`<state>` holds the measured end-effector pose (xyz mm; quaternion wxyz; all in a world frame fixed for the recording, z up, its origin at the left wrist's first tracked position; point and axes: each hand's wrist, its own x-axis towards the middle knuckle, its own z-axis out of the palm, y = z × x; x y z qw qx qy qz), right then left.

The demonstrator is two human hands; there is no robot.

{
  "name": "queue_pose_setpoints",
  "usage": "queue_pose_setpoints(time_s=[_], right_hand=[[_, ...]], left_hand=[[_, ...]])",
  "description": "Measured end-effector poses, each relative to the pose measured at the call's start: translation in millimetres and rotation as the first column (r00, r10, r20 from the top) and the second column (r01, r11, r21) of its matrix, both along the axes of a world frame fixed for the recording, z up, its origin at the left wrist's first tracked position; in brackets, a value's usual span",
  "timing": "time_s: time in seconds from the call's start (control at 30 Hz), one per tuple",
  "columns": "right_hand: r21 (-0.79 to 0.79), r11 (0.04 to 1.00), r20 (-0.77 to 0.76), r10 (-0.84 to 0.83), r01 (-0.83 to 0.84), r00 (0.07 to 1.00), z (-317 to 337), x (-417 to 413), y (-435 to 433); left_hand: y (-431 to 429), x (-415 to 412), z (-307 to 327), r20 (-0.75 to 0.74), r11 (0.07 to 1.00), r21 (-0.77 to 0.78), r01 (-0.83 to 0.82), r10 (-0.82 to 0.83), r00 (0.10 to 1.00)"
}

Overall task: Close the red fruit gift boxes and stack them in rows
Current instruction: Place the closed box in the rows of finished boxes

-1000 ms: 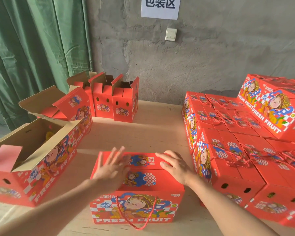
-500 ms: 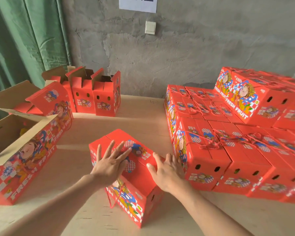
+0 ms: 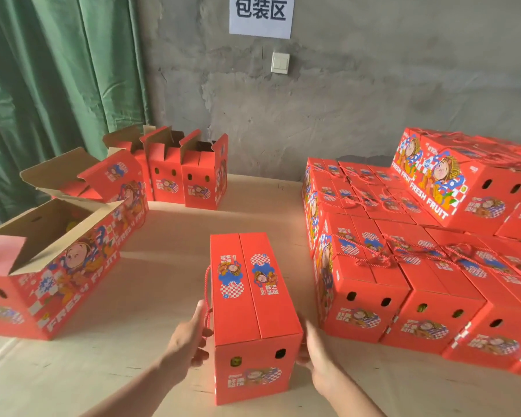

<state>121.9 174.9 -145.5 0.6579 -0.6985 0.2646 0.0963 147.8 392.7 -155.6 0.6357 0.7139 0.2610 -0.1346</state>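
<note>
1. Gripping the closed box (image 3: 253, 311) by its sides, left hand (image 3: 190, 338) and right hand (image 3: 313, 347) hold it lower centre on the counter (image 3: 163, 281).
2. Stacked boxes (image 3: 433, 191), right, read "FRESH FRUIT".
3. Wall sign (image 3: 260, 13) reads "包装区".

Notes on me:
- left hand (image 3: 190, 338): bare.
- right hand (image 3: 318, 356): bare too.
- left forearm (image 3: 139, 383): uncovered, wrist down to bottom edge of view.
- right forearm (image 3: 349, 395): same, uncovered to bottom edge.
- fingers (image 3: 201, 358): partly hidden; nails too blurred to tell.
</note>
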Motion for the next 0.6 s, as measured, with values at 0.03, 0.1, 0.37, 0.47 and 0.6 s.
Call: queue_pose_setpoints(time_s=[0.03, 0.1, 0.37, 0.47, 0.6], right_hand=[[0.066, 0.998, -0.063, 0.027, -0.023, 0.998, -3.9, 0.9, -0.5], [0.227, 0.973, -0.107, 0.068, -0.043, 0.992, -2.6, 6.5, -0.9], [0.026, 0.999, 0.177, -0.028, 0.024, 0.984, 60.0, 62.3, 15.7], [-0.024, 0.997, 0.434, 0.075, -0.072, 0.898, 97.7, 72.5, 27.2], [-0.132, 0.940, 0.501, 0.338, -0.315, 0.797, 136.8, 68.5, 59.5]], left_hand=[[-0.6, -0.5, 0.9, -0.036, 0.997, -0.078, 0.015, -0.018, 0.999], [-4.1, 3.2, 7.1, -0.033, 0.981, -0.188, -0.037, 0.031, 0.999], [-12.4, 25.8, 46.0, 0.213, 0.951, -0.229, -0.207, 0.256, 0.943], [-12.3, 34.7, 86.6, 0.537, 0.973, 0.212, -0.090, -0.038, 0.843], [-23.9, 40.9, 143.7, 0.652, 0.804, 0.595, -0.015, -0.471, 0.595]])
